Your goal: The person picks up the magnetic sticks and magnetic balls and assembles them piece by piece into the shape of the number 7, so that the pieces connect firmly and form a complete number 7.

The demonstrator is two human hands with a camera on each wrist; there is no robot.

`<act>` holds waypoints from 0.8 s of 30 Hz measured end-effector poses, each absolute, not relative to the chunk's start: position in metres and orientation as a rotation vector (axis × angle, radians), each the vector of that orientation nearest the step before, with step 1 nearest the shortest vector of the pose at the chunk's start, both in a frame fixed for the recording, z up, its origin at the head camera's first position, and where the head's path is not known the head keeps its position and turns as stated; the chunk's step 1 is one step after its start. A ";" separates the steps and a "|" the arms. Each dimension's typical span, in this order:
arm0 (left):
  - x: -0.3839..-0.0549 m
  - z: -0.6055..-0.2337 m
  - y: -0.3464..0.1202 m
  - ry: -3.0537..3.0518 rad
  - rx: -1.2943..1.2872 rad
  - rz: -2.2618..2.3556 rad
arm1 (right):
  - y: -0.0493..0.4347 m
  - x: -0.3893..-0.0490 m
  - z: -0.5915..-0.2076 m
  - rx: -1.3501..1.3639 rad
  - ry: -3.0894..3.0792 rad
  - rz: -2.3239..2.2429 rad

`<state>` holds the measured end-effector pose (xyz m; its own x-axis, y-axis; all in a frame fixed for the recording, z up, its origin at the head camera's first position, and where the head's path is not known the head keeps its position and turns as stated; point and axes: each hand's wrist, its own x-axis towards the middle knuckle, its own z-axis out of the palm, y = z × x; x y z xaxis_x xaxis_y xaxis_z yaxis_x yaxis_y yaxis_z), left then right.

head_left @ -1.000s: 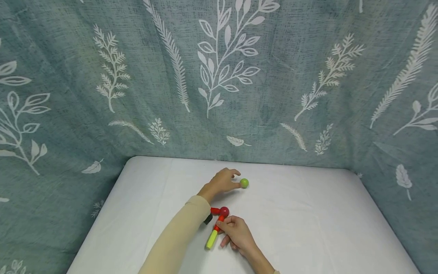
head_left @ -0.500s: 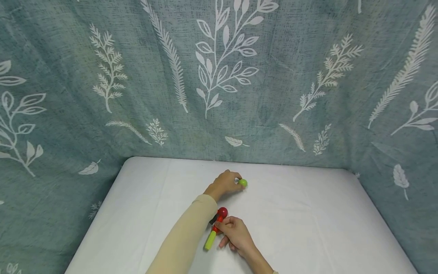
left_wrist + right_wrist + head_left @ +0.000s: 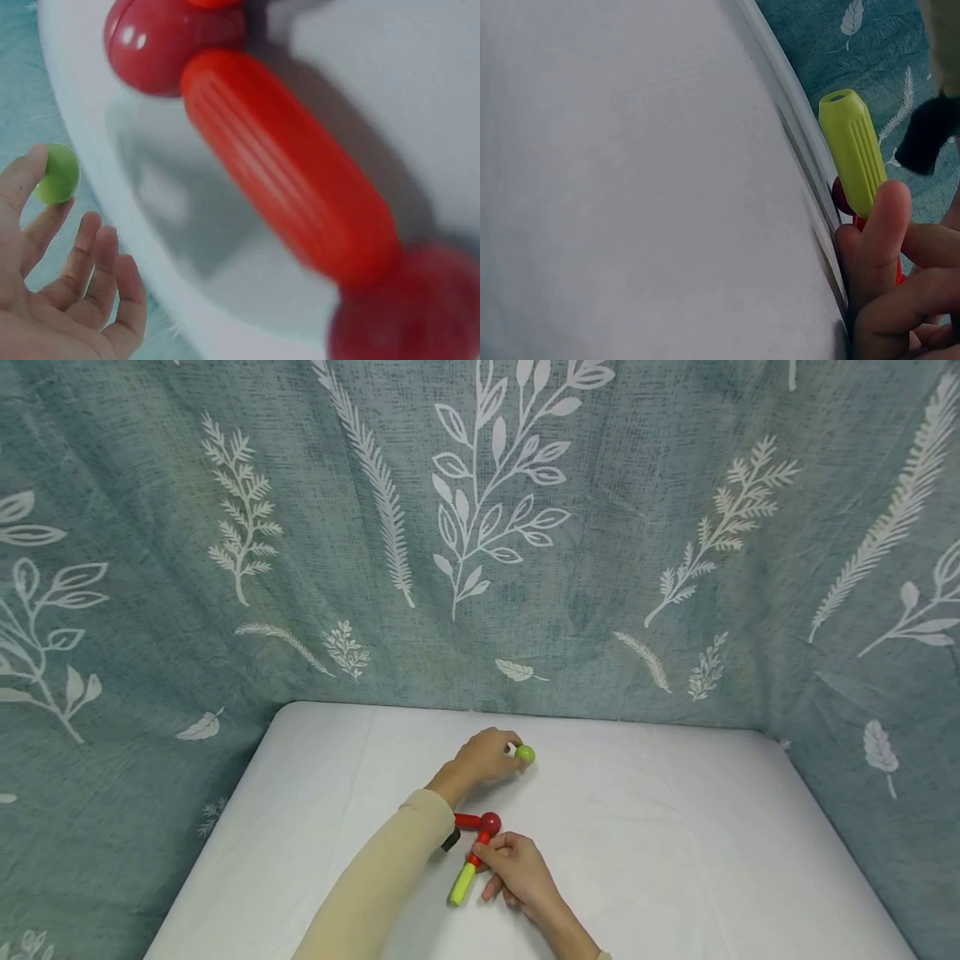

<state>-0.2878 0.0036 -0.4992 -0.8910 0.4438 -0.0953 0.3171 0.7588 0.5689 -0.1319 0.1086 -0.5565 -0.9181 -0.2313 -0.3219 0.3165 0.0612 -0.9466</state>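
My left hand (image 3: 483,756) pinches a small green ball (image 3: 525,754) between thumb and index finger, near the table's back edge; the other fingers (image 3: 96,255) curl loosely. Closer in, my right hand (image 3: 521,870) grips a red rod (image 3: 483,838) that has a yellow-green rod (image 3: 462,885) at its near end. At the far end of that red rod is a dark red ball (image 3: 491,823). A second red rod (image 3: 289,169) reaches leftward from this ball, partly under the left sleeve. The left wrist view shows it running between two dark red balls.
A white-covered table (image 3: 637,835) spreads beneath both hands. Behind it hangs a green-grey curtain (image 3: 600,652) with white leaf prints. The left sleeve (image 3: 382,877) crosses over part of the rod-and-ball piece, and a black object (image 3: 451,840) shows beside the cuff.
The left thumb and index finger have come together on the green ball and moved it slightly left and back. The right hand stays on the red rod in about the same place.
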 end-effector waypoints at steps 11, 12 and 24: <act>-0.245 -0.477 -0.041 2.735 0.706 0.896 | 0.110 -0.133 -0.560 0.090 1.964 -1.912; -0.239 -0.475 -0.045 2.733 0.712 0.910 | 0.110 -0.133 -0.560 0.089 1.967 -1.912; -0.166 -0.479 -0.085 2.675 0.673 1.097 | 0.109 -0.129 -0.558 0.053 1.985 -1.899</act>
<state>-0.1661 -0.0853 -0.4793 -0.8830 0.4692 0.0111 0.3419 0.6269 0.7001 -0.1295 0.1094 -0.5575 -0.9226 -0.2388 -0.3030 0.2920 0.0808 -0.9530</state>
